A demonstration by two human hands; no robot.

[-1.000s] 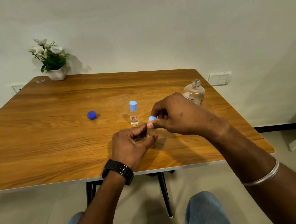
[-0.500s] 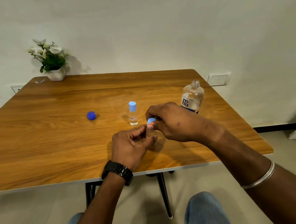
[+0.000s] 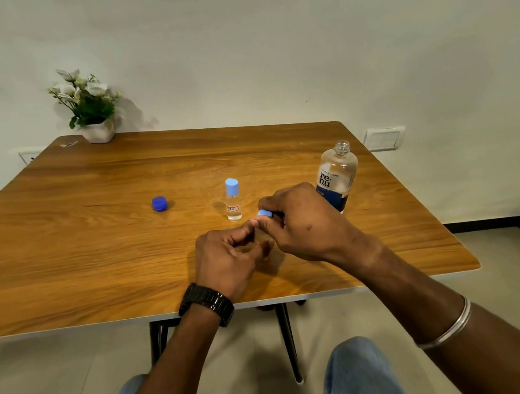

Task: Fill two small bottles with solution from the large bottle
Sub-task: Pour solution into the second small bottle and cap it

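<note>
Two small bottles (image 3: 233, 204) (image 3: 254, 244), one large bottle (image 3: 336, 177), one loose cap (image 3: 159, 203).

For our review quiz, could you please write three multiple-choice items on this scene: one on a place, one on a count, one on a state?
1. Where is the dark blue cap?
A. on the table, left of the capped small bottle
B. on the large bottle
C. on the floor

2. How many light blue caps show?
A. one
B. two
C. four

3. The large bottle is:
A. lying down
B. capped
C. upright, neck open

Answers: 1 A, it lies alone on the wood. 2 B, one on the standing bottle, one pinched by the right hand. 3 C, bare threads show.
</note>
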